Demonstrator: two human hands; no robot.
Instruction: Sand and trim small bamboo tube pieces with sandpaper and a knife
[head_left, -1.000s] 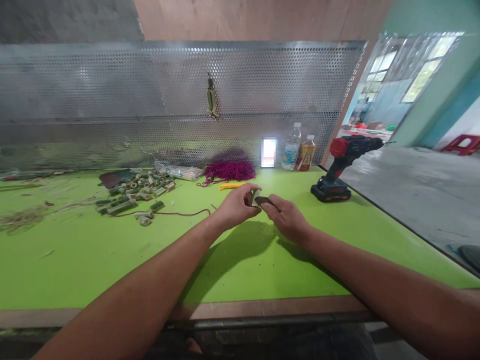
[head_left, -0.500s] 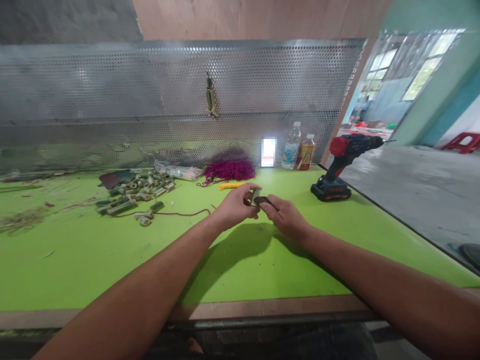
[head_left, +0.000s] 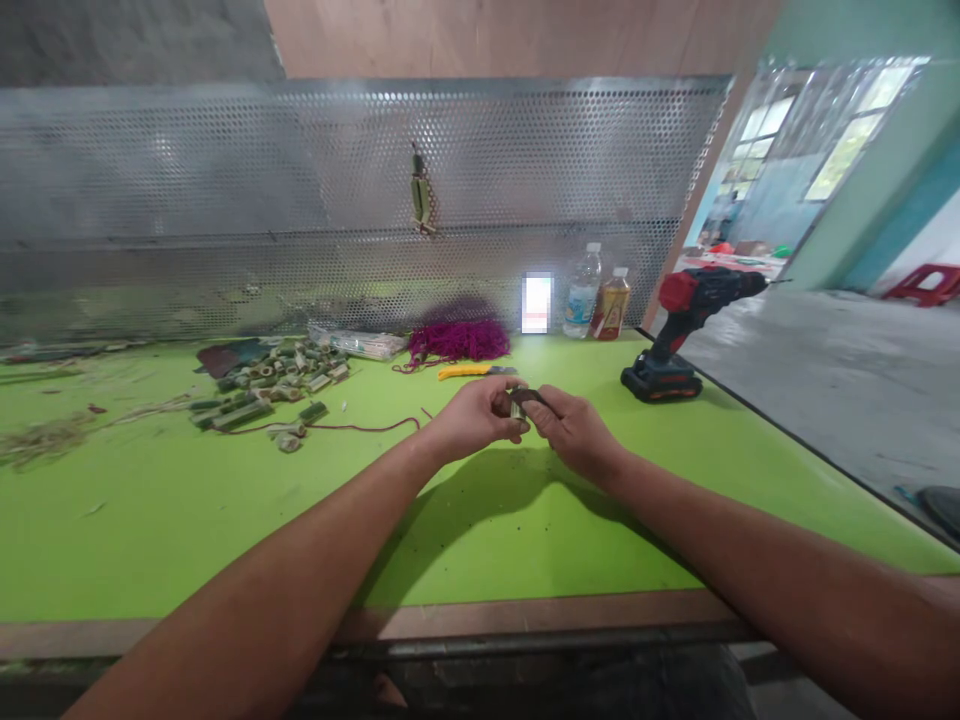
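My left hand [head_left: 476, 412] pinches a short greenish bamboo piece [head_left: 517, 411] between thumb and fingers, above the table. Close beside it, my right hand [head_left: 576, 432] grips a dark, thin strip [head_left: 531, 396], possibly sandpaper, which touches the upper end of the piece. Much of the strip is covered by the right fingers. Just behind my left hand lies a yellow utility knife [head_left: 465, 371] with its blade out. Off to the left is a pile of cut bamboo pieces [head_left: 277, 370], and a dark red cord [head_left: 360, 428] runs from there toward my left wrist.
A cordless drill [head_left: 679, 325] stands at the right edge of the green table [head_left: 247, 540]. Along the perforated metal panel [head_left: 262, 170] are purple string [head_left: 457, 341], a lit phone [head_left: 536, 303] and two bottles [head_left: 582, 295]. A bamboo figure [head_left: 421, 195] hangs on the panel.
The bamboo piece has turned and sits lower in my left fingers. My right hand's strip now lies over its top, and the knife's blade shows where the left hand covered it.
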